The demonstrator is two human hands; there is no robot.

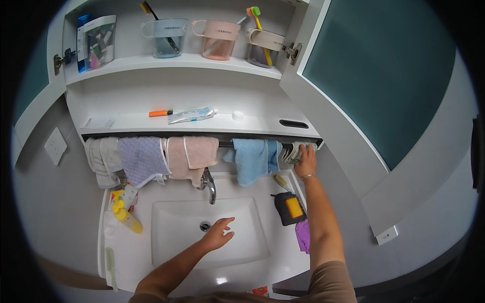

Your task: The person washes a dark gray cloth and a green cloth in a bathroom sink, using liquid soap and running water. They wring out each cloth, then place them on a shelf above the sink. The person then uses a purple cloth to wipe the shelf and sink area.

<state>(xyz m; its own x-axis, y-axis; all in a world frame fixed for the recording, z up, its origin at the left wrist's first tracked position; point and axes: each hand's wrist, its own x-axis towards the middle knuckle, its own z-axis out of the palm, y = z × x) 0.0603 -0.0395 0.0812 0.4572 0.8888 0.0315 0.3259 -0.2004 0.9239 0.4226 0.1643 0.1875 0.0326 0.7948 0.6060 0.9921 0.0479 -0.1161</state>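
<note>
My left hand (219,235) hovers over the white sink basin (172,242), near the drain (204,226). Its fingers are apart and hold nothing. Up at the right end of the dark towel rail (226,144), my right hand (305,161) has its fingers bent over a small bunched grey-green striped towel (291,154). Part of that towel is hidden by the hand. Just left of it hangs a blue towel (251,160). Farther left along the rail hang a pink towel (192,154), a lilac towel (143,160) and a light grey towel (103,157).
A chrome faucet (210,188) rises behind the basin. On the counter are a yellow bottle (127,220), a green comb (110,267), a dark pouch (288,208) and a purple cloth (302,235). A toothpaste tube (192,115) lies on the shelf; an open cabinet door (343,116) juts out right.
</note>
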